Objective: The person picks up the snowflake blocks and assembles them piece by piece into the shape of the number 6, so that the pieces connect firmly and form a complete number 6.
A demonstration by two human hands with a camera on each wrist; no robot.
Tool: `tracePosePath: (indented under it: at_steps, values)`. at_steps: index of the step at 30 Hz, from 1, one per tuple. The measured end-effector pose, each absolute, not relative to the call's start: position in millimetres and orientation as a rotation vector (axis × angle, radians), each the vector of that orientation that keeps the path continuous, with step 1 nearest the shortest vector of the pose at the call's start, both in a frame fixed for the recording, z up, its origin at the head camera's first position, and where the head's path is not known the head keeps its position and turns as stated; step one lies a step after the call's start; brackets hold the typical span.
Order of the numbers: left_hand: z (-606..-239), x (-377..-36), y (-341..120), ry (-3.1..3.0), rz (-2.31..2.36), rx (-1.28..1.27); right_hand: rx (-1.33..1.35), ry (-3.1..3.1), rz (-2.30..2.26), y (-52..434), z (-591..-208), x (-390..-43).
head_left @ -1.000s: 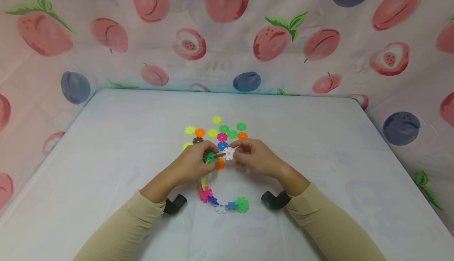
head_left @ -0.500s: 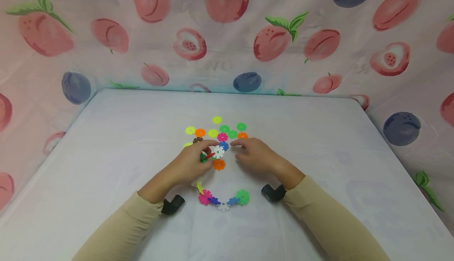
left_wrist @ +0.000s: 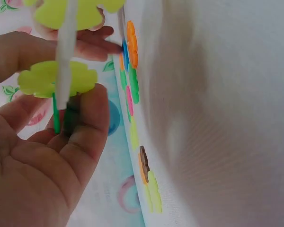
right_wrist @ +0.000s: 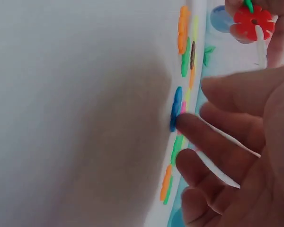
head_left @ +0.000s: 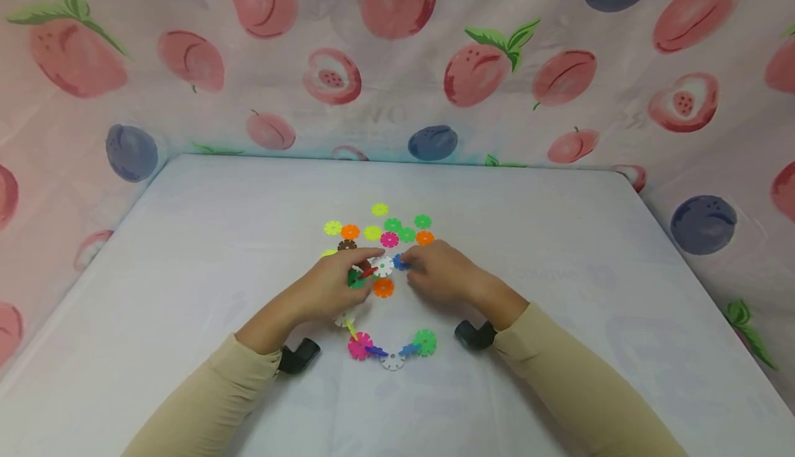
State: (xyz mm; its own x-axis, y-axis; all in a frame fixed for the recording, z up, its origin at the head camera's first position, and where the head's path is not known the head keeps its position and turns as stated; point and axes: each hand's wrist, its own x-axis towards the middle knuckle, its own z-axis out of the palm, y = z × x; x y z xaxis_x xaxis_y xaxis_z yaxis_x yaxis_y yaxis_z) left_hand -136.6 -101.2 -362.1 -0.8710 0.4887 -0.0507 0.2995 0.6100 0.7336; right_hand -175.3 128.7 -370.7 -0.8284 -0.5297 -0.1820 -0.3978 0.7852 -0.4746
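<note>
A chain of linked plastic flower discs (head_left: 366, 274) is held by the left hand (head_left: 332, 288), whose fingers (left_wrist: 87, 123) are curled round it: a white disc (head_left: 382, 264), a red disc (right_wrist: 250, 22) and a green disc (head_left: 356, 279) are clamped between thumb and fingers, and the white one juts out past the fingertips toward the other hand. In the left wrist view, yellow-green discs (left_wrist: 57, 78) and a thin green one on a white piece are seen pinched against the palm side of the fingers.

A blue disc (head_left: 399, 261) on the table (head_left: 559, 236) is touched by a fingertip of the right hand (head_left: 437, 274). The right fingers (right_wrist: 213, 142) are held slightly apart and only lightly bent; nothing is gripped by them. The blue disc lies just beyond that fingertip, between the two hands and just beside the white disc.

An orange disc (head_left: 383, 287) lies just below the left fingertips. Loose discs (head_left: 388, 230) in yellow, orange, green, pink and brown are scattered just beyond both sets of fingertips. The tail of the chain (head_left: 391, 353), in pink, blue, white and green, is curved on the table between the wrists.
</note>
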Motion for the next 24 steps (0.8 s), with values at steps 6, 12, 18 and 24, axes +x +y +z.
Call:
tracePosePath:
  at_steps: [6,12,18,24]
  values:
    - [-362,-135,-104,2.564,1.097,0.676,-0.710,2.710,-0.591,131,-374,-175]
    - [-361,-136,-103,2.573,1.084,0.683,-0.688,2.745,-0.484,132,-376,-174]
    - [-362,-135,-101,2.596,1.096,0.676,-0.630,2.681,-0.503,135,-374,-172]
    - [-364,-137,-97,2.601,1.150,0.641,-0.599,2.668,-0.660,140,-372,-170]
